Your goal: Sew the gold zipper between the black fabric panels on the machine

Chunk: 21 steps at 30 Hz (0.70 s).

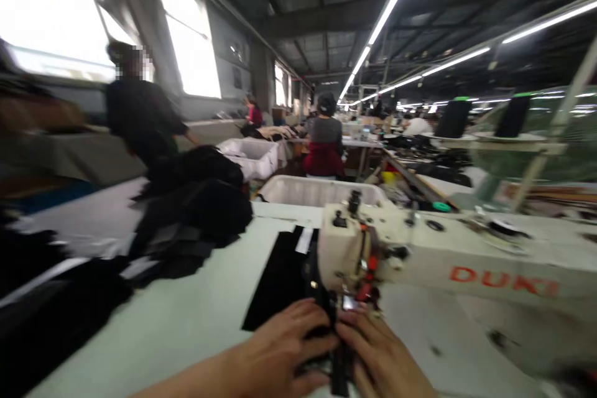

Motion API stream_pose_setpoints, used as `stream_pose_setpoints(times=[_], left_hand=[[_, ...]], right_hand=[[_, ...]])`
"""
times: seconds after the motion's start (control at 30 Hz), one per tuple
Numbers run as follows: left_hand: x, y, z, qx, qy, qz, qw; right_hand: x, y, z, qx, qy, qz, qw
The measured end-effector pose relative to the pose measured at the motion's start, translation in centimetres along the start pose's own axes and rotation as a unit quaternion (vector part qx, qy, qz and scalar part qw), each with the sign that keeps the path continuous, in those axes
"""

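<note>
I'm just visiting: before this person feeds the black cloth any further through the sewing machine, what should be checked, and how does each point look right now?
1. Left hand flat on the black fabric: ok.
2. Right hand on the fabric beside the presser foot: ok.
3. Fingertips away from the needle: cannot tell, very close and blurred.
4. Fabric lies flat behind the sewing machine head: ok.
5. Dark fabric pile apart from the piece being sewn: ok.

A single head-worn view looks forward and slightly down, close over the pale green counter and cream sewing machine in the lower frame, with the long workshop hall receding above.
</note>
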State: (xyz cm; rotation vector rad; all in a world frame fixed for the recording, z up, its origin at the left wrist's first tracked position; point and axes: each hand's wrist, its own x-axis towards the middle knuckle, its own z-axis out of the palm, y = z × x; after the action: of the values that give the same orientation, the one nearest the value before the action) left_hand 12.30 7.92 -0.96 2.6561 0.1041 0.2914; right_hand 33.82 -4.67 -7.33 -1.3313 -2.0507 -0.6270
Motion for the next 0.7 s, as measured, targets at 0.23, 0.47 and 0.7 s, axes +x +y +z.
stream_pose_setpoints(times=[0.23, 0.47, 0.7], left_hand=[[-0.6, -2.6, 0.8, 0.148, 0.001, 0.028, 0.989], [0.4, -2.6, 0.1, 0.173, -0.031, -0.004, 0.984], [0.6, -3.6, 0.2, 0.148, 0.01, 0.013, 0.989]], right_hand=[[1.1, -0.9, -0.9, 0.049, -0.113, 0.099, 0.987], [1.3, -0.8, -0.6, 0.033, -0.074, 0.099, 0.992], [2.3, -1.0, -0.9, 0.015, -0.08, 0.113, 0.99]])
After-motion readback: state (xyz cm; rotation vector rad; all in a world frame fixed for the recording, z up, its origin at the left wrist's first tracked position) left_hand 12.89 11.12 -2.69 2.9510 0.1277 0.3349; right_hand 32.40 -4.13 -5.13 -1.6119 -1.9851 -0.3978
